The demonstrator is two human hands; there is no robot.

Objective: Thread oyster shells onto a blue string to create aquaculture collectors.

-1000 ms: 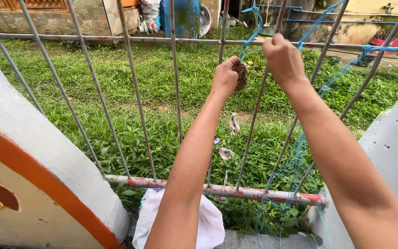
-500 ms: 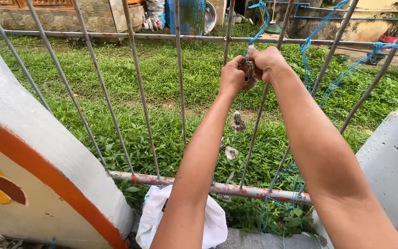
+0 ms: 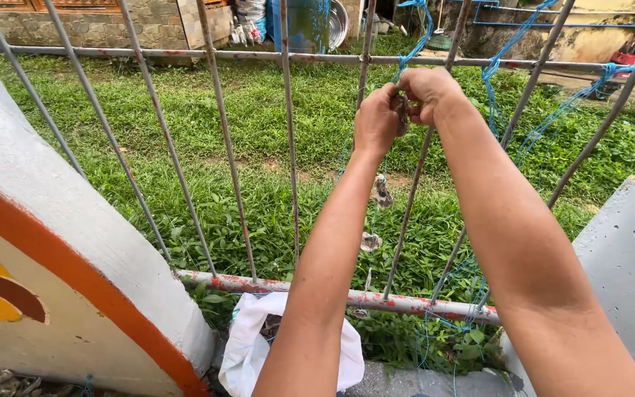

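At the far left a white wall panel (image 3: 60,242) with an orange band and a yellow emblem is seen, and beside it the rusted metal railing (image 3: 222,147) of slanted thin bars, with grass (image 3: 185,132) behind. Below the lower rail a white plastic bag (image 3: 248,353) lies on the ledge, partly hidden by the left forearm.

Near the middle, the left hand (image 3: 375,121) is raised to the top rail, its grip closed in a pinch on a small dark knotted piece (image 3: 403,112) at a bar. Just to its right the right hand (image 3: 428,92) is closed on the same piece from the other side, so the piece lies between the two grips, touching both and largely covered by the fingers. From it a thin string (image 3: 373,220) hangs down, carrying small dried brownish scraps (image 3: 381,192).

The step in hand is judged to be fine work on the knot at the bar, tying or loosening; which one cannot be told. A steady pinch by one grip while the other works the strand would be called for.

Further right, blue cord (image 3: 508,81) is wound about the bars, and a grey wall panel (image 3: 626,257) closes the scene.
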